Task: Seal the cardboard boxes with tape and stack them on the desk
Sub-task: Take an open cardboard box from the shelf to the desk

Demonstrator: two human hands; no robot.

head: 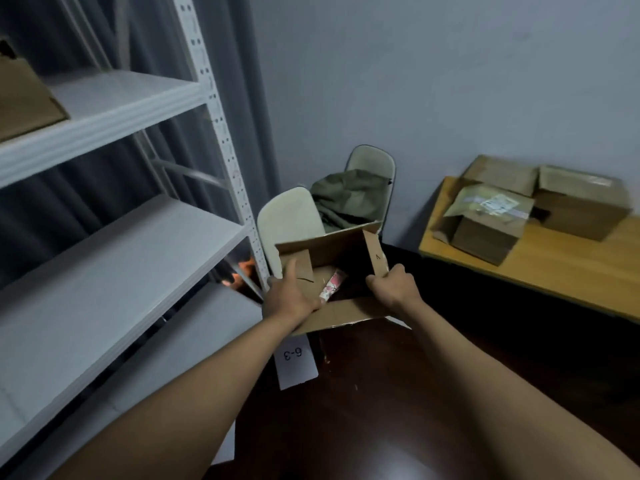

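carried in mid-air between shelf and bench, open-flapped cardboard box gripped at its sides by left hand and right hand, likely to spill its contents if tilted.

At frame centre the open box is plain brown cardboard, matt, its near flap ragged along the edge. The shelving on the left looks like white painted metal, with perforated uprights and smooth matt boards. At right, the desk has a light wood-look top with a slight sheen; the boxes on it are matt cardboard, one bearing glossy tape. The floor is dark and glossy. Olive cloth lies crumpled on a chair.
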